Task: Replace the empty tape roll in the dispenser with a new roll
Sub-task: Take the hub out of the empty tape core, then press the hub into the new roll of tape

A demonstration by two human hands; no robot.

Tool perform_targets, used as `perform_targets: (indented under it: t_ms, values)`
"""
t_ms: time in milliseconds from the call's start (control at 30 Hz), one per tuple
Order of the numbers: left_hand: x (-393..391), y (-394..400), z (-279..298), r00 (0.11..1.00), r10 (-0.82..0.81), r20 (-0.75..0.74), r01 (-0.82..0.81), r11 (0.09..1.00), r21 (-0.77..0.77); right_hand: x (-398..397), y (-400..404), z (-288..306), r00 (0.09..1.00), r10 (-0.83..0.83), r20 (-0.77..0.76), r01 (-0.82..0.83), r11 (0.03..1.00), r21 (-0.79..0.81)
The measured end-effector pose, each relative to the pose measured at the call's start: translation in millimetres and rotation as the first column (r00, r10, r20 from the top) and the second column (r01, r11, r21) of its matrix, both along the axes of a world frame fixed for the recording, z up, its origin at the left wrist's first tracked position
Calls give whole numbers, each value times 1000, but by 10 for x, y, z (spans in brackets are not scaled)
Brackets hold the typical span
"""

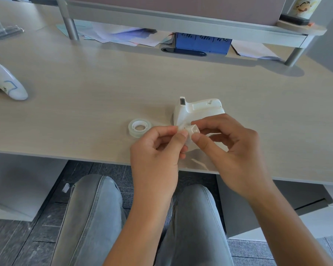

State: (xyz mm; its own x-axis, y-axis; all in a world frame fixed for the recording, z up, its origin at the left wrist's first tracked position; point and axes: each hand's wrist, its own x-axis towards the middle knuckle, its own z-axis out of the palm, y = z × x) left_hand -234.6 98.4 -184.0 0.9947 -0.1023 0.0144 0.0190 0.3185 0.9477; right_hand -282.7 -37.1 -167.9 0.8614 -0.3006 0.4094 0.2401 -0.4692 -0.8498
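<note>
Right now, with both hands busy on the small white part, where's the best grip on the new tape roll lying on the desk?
Probably the outer rim, pinched across its width from above. The tape roll lies flat on the desk with its core hole facing up and bare space around it. The left hand is nearer; the dispenser stands on the roll's right, so come from above or the left.

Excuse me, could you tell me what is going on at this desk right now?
A seated person is holding a small white plastic piece between the left hand and right hand. The white tape dispenser stands behind the hands, and a clear tape roll lies flat on the desk, untouched.
</note>
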Motion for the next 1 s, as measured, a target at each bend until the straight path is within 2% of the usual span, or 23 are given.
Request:
perform_targets:
  t_ms: [100,167,300,367,467,567,667,800,933,1000]
  values:
    - [19,41,-13,995,49,86,-63,984,168,25,32,-73,998,-11,-62,6,997,-76]
    - [33,65,-19,987,75,144,-114,953,282,51,51,-104,996,-30,-79,26,998,-61]
    - [61,83,35,967,27,255,-158,846,509,127,47,-103,991,-91,-99,96,994,50]
    - [60,80,79,953,-23,301,-174,775,608,159,47,-107,985,-118,-130,125,991,45]
    - [66,110,52,928,-55,370,-220,720,658,179,68,-114,977,-134,-165,140,990,27]
    - [76,194,-14,869,13,494,-372,676,636,169,77,-132,974,-142,-176,147,989,14]
    - [182,304,-65,809,77,582,-536,504,678,156,88,-134,972,-148,-181,157,987,35]
    - [315,370,-99,882,-16,471,-432,374,821,137,105,-126,972,-155,-177,168,984,60]
    - [341,383,-111,894,-17,447,-410,370,834,123,112,-122,970,-156,-185,169,984,62]
    - [348,380,-124,888,-12,461,-414,417,809,120,105,-124,971,-153,-182,168,983,70]
